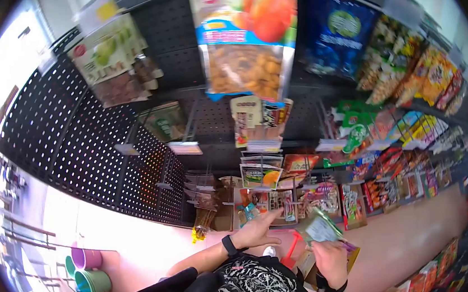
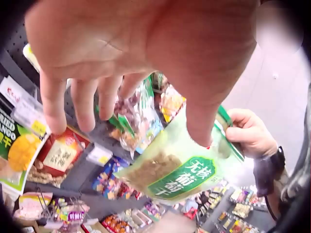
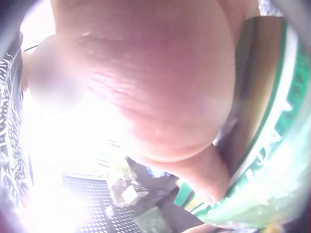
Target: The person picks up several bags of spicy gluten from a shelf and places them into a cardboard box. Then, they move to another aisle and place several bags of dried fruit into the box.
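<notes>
A clear and green bag of seedless raisins (image 2: 167, 167) is gripped at its top edge by my right hand (image 1: 331, 261). In the head view the bag (image 1: 321, 227) tilts in front of the lower shelf, to the right of my body. My left hand (image 1: 255, 233) is held out to the left of it, fingers extended and holding nothing. Seen from the left wrist, the thumb of that hand (image 2: 131, 43) overlaps the bag while the other fingers hang spread towards the shelf. In the right wrist view, the palm fills the middle and the green bag edge (image 3: 277, 194) shows beside it.
A black pegboard rack (image 1: 97, 131) with hanging snack bags stands ahead, including a large peach-pictured bag (image 1: 246, 43) and a dried mango bag (image 2: 22, 150). Boxed snacks (image 1: 382, 195) line the bottom. A red object (image 1: 292, 251) is low by my body; buckets (image 1: 93, 283) stand left.
</notes>
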`<state>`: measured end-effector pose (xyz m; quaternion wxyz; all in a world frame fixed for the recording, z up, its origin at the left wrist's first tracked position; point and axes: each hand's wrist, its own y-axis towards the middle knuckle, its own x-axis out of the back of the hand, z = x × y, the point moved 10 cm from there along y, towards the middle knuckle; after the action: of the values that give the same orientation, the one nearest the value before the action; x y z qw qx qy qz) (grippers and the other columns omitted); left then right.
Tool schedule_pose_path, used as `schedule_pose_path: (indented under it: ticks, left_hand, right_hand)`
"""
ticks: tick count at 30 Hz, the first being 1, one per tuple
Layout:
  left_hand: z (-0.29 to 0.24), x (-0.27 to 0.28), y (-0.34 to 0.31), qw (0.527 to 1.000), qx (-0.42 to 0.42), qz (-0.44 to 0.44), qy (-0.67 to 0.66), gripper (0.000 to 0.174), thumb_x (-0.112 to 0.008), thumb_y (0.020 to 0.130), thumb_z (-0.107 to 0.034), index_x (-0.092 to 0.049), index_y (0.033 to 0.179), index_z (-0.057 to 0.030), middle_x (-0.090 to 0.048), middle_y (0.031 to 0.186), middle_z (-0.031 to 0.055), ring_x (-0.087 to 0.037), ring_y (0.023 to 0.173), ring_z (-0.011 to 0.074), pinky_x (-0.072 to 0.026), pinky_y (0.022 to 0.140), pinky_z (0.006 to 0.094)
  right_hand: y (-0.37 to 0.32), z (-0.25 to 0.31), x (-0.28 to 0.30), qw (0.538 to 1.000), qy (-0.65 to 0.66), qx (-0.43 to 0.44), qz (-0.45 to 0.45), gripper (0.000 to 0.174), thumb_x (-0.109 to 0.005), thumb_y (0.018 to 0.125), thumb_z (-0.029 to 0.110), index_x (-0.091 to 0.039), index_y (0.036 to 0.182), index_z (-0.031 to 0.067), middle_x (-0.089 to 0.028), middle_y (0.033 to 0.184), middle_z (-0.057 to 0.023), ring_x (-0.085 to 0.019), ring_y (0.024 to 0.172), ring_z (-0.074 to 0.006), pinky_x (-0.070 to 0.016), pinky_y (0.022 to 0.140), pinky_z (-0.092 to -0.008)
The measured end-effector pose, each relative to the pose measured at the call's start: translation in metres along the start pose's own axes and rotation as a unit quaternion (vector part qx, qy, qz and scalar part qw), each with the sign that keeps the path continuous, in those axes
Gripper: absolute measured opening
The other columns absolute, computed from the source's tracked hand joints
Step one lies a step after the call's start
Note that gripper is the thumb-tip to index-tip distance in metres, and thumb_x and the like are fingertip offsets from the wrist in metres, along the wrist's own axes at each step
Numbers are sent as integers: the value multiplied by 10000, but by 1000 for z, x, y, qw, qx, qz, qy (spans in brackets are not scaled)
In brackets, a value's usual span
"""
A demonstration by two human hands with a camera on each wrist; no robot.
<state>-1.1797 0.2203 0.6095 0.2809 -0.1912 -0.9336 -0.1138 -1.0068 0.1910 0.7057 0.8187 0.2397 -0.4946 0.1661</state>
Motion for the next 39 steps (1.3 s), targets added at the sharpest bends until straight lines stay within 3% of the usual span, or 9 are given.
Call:
schedule_pose_path:
  ticks: [2,5,7,10,12,15,24,33,39]
  left_hand:
    - [-13,48,-5,997,-54,-63,-6,892,-781,713,-321,-322,1431,-58,-411,1412,178,-414,1280,363,-350,1059,425]
    - [-9,105,-39,989,-127,-74,-18,541,-775,730,-179,-577,1215,-46,-570,1254,169,-501,1221,336,-401,1017,411]
    - [17,147,-75,979,62,-128,-143,251,-680,781,-27,-661,1031,-29,-667,1053,131,-636,997,222,-489,858,315]
    - [70,201,-140,903,121,-347,-222,210,-622,867,-73,-633,1067,-12,-679,994,74,-624,880,133,-493,792,271]
    - [117,225,-182,799,158,-483,-322,241,-625,887,-114,-601,1087,18,-666,982,62,-612,864,124,-490,778,272]
    - [143,262,-207,774,187,-530,-291,238,-627,890,-137,-600,1056,32,-662,955,71,-607,841,129,-484,755,271]
    - [123,330,-198,806,126,-530,-230,231,-640,881,-97,-597,1069,30,-665,988,73,-603,866,120,-479,773,269]
    - [146,349,-190,799,75,-526,-281,216,-651,866,-80,-607,1054,17,-666,961,58,-596,849,113,-480,763,265]
    - [141,354,-183,813,81,-512,-265,266,-633,892,-108,-581,1113,32,-648,1030,67,-588,905,123,-466,807,256]
  right_hand:
    - [39,51,4,997,7,78,-8,197,-607,751,65,-657,939,95,-602,696,-56,-601,666,-231,-448,611,-368]
    - [87,118,-6,987,43,154,-37,272,-630,741,52,-664,1005,104,-607,713,-41,-605,681,-211,-460,633,-353]
    - [117,158,-14,971,88,189,-117,331,-658,742,27,-659,1065,101,-617,758,-35,-613,717,-208,-473,666,-344]
    - [143,204,-41,936,81,217,-264,378,-682,753,15,-637,1118,101,-650,999,-69,-621,917,-272,-494,762,-376]
    - [157,241,-69,932,64,265,-240,423,-699,742,48,-607,1153,86,-568,1217,-115,-541,1112,-348,-461,889,-446]
    - [184,287,-108,930,84,300,-195,475,-706,746,84,-565,1199,61,-484,1328,-149,-449,1224,-401,-417,954,-486]
    - [238,324,-161,956,32,245,-157,526,-652,819,220,-508,1299,62,-378,1445,-143,-282,1361,-404,-271,1071,-545]
    - [267,342,-170,940,-24,265,-211,472,-664,796,272,-576,1244,151,-526,1211,-97,-295,1349,-421,-186,1064,-598]
    - [283,337,-166,955,-22,226,-192,429,-652,802,280,-588,1199,132,-378,1458,-67,-255,1388,-355,-182,1084,-585]
